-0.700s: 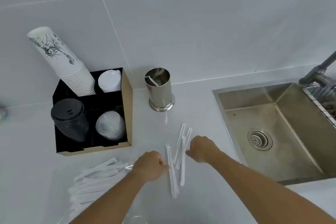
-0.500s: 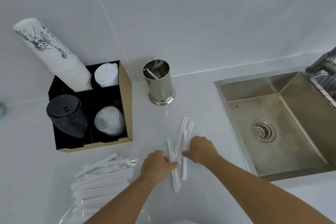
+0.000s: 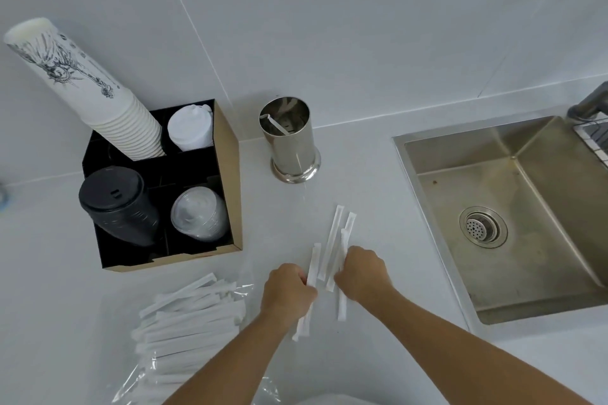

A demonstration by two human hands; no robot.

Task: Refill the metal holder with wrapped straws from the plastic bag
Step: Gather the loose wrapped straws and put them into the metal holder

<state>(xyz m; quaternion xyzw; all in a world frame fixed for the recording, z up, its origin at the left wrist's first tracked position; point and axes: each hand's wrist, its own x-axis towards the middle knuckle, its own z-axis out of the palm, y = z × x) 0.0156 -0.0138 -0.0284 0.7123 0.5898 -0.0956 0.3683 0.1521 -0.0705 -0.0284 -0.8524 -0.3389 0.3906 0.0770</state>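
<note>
Where the counter [image 3: 362,174] lies bare between organizer and sink, both hands work one small cluster of wrapped straws [image 3: 332,246]. Left hand [image 3: 287,289]: fingers curled, gripping one straw at mid-length. Right hand [image 3: 362,270]: fingers curled round the others, ends fanning toward the wall. Metal holder [image 3: 291,138]: upright near the wall, well apart, one straw inside. Plastic bag [image 3: 190,316]: lying flat, left of the left forearm, full of straws.

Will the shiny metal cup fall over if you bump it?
Probably not easily: the holder stands on a flared base wider than its body. It is tall and narrow, though, and holds only one straw, so a hard knock near the rim could tip it. On its side it would likely roll.
</note>
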